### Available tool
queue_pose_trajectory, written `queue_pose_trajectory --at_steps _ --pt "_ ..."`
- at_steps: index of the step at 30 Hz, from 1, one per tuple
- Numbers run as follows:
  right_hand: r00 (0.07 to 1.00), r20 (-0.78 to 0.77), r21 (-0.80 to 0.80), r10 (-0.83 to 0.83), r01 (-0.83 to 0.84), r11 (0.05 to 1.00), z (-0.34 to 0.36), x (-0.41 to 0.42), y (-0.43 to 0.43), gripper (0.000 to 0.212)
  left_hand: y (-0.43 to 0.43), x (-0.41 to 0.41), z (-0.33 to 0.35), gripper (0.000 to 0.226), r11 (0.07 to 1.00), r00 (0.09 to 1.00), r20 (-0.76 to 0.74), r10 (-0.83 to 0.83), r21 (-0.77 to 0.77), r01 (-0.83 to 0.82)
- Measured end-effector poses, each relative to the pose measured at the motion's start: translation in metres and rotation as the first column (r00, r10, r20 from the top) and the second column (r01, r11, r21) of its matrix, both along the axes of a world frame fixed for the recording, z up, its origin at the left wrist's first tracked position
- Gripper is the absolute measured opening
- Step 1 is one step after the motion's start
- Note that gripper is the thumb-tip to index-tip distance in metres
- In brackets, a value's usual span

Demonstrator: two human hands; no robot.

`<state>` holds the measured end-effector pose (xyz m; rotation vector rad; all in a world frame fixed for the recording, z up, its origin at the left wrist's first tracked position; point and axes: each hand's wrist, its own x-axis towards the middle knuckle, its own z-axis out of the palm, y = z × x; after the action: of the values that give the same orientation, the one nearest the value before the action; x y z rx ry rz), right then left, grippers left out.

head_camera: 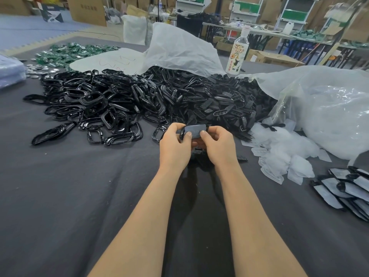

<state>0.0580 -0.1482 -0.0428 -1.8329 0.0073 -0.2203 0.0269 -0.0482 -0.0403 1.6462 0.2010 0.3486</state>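
Head view, from the left: beyond and to the left of the grip lies a heap of glossy black frames (89,108) on the grey cloth (79,196). The left hand (175,145) curls round the left end of a small black shell (194,131), thumb on its dull grey top face and fingers underneath. The shell is held just above the cloth, between both hands. The right hand (217,144) pinches its right end, thumb tip on the top face. Both hands are closed on the piece, and neither is free. To the right of the grip lie loose clear plastic pieces (279,160), and further right a row of similar grey-faced parts (349,188).

The shell looks like thin moulded plastic: light, stiff, and probably slippery along its glossy rim. It would likely flex or crack if squeezed hard across the middle. The ends and edges, where the hands are now, seem the safest hold, since sliding thumbs could smudge the grey face.
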Motion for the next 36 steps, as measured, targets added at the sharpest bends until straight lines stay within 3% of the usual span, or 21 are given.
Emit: queue_pose_trajectory --at_steps 5,13,29,36 --pt "1.0 -0.019 0.083 0.011 -0.009 0.996 0.003 -0.002 -0.004 0.012 0.0 -0.001 0.001 0.028 0.995 1.0 -0.004 -0.008 0.095 0.008" --pt "0.996 0.004 0.018 0.084 -0.084 0.996 0.005 -0.005 -0.003 0.018 0.002 0.001 0.001 0.027 1.0 0.999 -0.032 -0.023 -0.008 0.023" --pt "0.991 -0.085 0.327 0.106 -0.072 0.942 0.007 -0.004 -0.003 0.004 -0.001 -0.004 0.004 0.025 0.99 0.988 -0.051 -0.143 0.01 0.144" --pt "0.989 -0.073 0.426 0.13 -0.087 0.9 0.011 -0.006 -0.002 0.012 -0.001 -0.006 0.005 0.024 0.983 0.983 -0.02 -0.183 0.006 0.183"
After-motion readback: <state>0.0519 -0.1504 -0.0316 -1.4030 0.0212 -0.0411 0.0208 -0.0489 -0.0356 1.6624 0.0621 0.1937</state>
